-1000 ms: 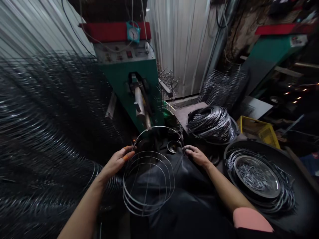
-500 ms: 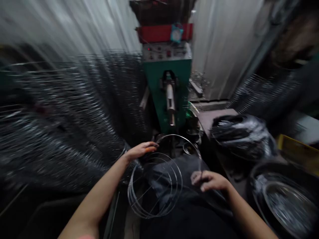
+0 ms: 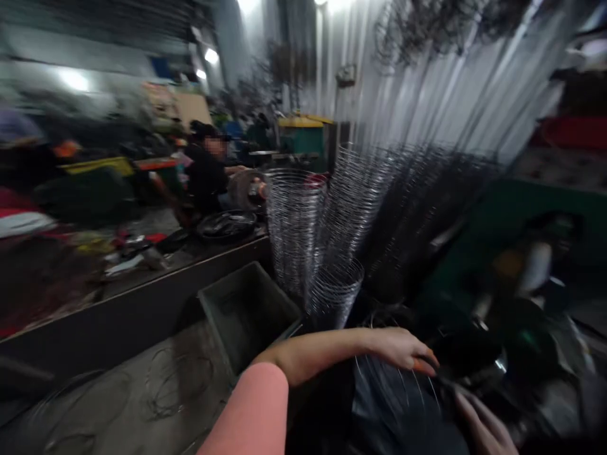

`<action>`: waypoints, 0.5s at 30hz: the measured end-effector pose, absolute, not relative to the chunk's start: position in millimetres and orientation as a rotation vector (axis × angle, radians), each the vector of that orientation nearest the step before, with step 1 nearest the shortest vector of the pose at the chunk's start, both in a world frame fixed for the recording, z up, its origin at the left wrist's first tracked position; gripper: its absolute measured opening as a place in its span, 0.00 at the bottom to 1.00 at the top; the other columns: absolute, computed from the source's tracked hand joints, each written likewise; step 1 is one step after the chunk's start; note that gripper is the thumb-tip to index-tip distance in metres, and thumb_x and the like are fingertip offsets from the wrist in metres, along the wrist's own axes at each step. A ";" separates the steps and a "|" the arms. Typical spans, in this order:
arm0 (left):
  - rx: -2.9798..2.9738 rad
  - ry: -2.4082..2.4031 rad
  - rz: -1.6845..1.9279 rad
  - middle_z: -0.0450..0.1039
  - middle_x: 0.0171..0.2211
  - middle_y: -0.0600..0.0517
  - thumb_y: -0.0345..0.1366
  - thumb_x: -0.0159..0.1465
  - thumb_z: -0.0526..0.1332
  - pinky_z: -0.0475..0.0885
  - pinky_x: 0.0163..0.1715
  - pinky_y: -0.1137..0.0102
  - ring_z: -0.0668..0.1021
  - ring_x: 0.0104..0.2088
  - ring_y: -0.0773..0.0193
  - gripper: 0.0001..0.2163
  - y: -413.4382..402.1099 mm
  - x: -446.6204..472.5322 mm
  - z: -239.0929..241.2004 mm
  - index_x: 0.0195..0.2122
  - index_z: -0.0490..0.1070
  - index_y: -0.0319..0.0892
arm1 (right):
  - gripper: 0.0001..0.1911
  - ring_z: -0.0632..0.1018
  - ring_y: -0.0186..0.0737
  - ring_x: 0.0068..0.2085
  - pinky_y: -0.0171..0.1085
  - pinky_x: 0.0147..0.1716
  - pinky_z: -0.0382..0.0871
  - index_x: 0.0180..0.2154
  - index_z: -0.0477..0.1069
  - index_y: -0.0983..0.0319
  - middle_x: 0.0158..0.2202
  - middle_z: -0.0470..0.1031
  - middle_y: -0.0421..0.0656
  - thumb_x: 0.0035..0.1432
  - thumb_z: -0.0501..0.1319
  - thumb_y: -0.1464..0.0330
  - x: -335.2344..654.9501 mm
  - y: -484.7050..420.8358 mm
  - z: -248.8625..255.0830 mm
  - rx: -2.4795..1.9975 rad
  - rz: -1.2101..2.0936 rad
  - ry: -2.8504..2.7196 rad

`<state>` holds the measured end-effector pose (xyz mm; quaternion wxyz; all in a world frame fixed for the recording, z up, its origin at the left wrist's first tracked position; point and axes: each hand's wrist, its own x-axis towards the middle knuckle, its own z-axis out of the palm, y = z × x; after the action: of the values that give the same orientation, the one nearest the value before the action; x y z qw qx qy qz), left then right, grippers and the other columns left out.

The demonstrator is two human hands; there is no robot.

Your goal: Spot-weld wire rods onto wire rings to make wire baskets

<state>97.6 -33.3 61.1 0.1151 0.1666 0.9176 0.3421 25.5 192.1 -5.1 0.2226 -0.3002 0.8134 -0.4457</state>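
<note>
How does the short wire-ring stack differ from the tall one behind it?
The short wire-ring stack rises only a fraction of the height of the tall wire-ring stack. The short stack stands nearer the camera, just right of a corner of the grey bin, while the tall stack stands farther back. Both are nested thin metal rings, upright and silvery.

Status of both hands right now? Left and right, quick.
Left hand: closed, apparently holding the wire frame.
Right hand: blurred at the bottom edge of view; cannot tell.
</note>
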 end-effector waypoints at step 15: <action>0.257 2.553 1.525 0.73 0.31 0.51 0.40 0.56 0.56 0.67 0.35 0.68 0.74 0.33 0.62 0.11 23.2 59.5 48.6 0.35 0.69 0.40 | 0.19 0.74 0.39 0.36 0.38 0.38 0.66 0.43 0.72 0.61 0.35 0.75 0.45 0.52 0.58 0.58 50.0 316.4 45.4 -0.208 -1.386 2.756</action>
<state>59.5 23.2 48.6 0.0782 0.0857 0.8528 0.5092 50.0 316.4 45.4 0.0247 -0.0674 0.8911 -0.4481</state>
